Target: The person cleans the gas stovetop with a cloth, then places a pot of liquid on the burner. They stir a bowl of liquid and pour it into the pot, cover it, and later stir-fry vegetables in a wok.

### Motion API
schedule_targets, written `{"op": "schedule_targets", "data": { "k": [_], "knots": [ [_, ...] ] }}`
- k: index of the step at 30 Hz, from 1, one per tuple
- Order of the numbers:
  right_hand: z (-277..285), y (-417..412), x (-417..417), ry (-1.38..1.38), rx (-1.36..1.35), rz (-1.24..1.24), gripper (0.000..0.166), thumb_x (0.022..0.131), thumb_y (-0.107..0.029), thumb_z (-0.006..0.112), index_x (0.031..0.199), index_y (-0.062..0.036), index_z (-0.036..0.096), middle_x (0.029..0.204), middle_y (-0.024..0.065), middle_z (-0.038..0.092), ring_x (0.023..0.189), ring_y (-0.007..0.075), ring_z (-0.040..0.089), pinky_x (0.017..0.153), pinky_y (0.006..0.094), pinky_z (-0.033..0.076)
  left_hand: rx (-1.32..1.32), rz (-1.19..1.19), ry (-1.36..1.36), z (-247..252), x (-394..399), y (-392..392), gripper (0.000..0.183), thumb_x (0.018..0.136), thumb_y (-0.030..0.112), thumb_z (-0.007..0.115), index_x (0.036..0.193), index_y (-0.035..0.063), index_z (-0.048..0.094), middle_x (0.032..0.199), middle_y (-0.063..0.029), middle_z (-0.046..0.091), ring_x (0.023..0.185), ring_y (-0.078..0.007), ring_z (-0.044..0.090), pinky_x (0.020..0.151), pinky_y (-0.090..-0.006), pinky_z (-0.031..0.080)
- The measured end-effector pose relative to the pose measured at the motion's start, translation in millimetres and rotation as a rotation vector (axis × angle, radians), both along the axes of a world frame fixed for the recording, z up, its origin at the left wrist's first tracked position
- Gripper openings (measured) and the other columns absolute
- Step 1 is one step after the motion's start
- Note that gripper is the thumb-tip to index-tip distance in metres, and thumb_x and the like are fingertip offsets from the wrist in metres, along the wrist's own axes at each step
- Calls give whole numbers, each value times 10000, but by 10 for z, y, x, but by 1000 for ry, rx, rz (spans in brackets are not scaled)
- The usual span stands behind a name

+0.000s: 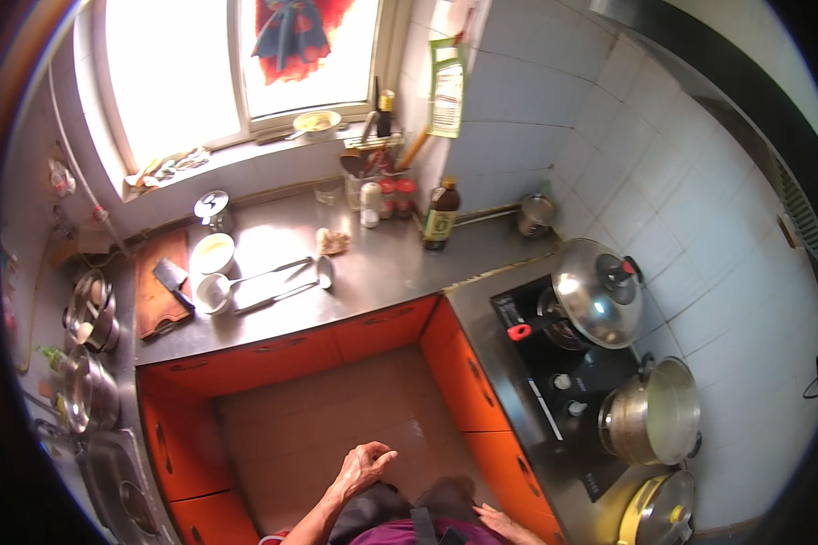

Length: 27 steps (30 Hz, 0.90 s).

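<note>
My left hand point(367, 466) is held out above the floor, its fingers loosely curled and no object visible in it. Low by my right side, near the orange cabinet doors, is my right hand point(496, 520), partly cut off by the frame's edge, touching nothing that I can make out. On the steel counter before me lie a ladle point(283, 294) and a second long-handled utensil point(273, 271), beside a white bowl point(213, 253). A cleaver point(172, 276) rests on a wooden cutting board point(151, 300).
To the right, a lidded wok point(596, 300) and a large steel pot point(668, 409) stand on the gas stove point(538, 381), with a yellow pan point(644, 507) nearer. A sauce bottle point(442, 218) stands at the back. Steel basins point(90, 392) and a sink point(112, 470) line the left.
</note>
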State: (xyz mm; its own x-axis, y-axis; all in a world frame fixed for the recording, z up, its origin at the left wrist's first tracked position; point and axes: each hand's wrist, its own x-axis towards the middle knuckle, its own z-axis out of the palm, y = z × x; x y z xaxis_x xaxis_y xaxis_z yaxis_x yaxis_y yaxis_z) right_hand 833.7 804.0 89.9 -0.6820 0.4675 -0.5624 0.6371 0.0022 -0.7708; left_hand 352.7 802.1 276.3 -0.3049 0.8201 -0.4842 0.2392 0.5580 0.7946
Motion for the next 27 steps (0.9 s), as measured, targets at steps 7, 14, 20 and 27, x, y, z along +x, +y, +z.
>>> {"op": "schedule_targets", "data": {
  "k": [7,14,20,27],
  "knots": [
    [1649,1105,-2115,-381,48,37,378,895,-243,594,1218,-101,730,1258,191,699,1093,349,703,951,403,550,17,314,-110,53,-1193,-253,327,952,302,693,1056,-6,727,786,-60,721,725,-117,667,674,-296,533],
    [1661,1997,-3529,143,114,-260,388,981,-30,506,1356,43,575,1183,192,716,984,225,744,858,304,590,106,477,-155,-197,-2029,196,315,959,301,688,1044,1,728,755,-39,698,719,-107,643,671,-288,521],
    [1892,2922,-4876,355,206,-262,354,994,-35,509,1332,30,591,1076,189,746,901,233,761,771,313,603,56,577,-133,-164,-2682,553,280,970,270,676,1040,4,728,743,-27,688,683,-100,625,627,-274,499],
    [1944,3409,-5974,324,152,-153,312,993,-75,502,1253,8,653,900,127,770,781,187,761,712,301,598,48,870,-145,-69,-3308,468,230,962,231,681,1013,13,731,693,-20,660,561,-65,528,509,-241,407]
  ]
}}
